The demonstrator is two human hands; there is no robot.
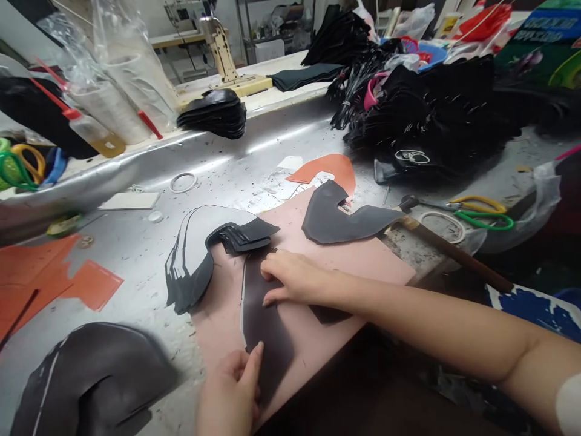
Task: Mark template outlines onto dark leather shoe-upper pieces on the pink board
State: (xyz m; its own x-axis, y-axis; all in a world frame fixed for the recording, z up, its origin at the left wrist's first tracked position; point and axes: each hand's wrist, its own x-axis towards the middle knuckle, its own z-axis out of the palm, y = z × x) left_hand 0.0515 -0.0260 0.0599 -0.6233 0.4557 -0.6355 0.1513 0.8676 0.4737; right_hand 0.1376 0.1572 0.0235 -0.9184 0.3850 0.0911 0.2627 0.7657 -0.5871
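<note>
A dark brown sheet piece (267, 327), which looks like leather, lies on a pink board (313, 339) with a pale strip along its left edge. My left hand (233, 387) pinches its lower left edge, thumb on top. At its upper end is my right hand (295, 278), fingers curled onto the piece and thumb resting on its surface. A fanned stack of curved black-and-white pieces (195, 242) sits just left of my right hand. Beyond it, a grey curved piece (336, 218) lies on the board. Part of another dark piece (329, 313) shows under my right forearm.
A hammer (458, 254) and scissors (483, 212) lie at right. Heaped black pieces (426, 115) fill the back right. Orange sheets (95, 284) and a curved dark stack (104, 375) are at left. Behind the metal rim stand a glue bottle (97, 133) and sewing machine (220, 54).
</note>
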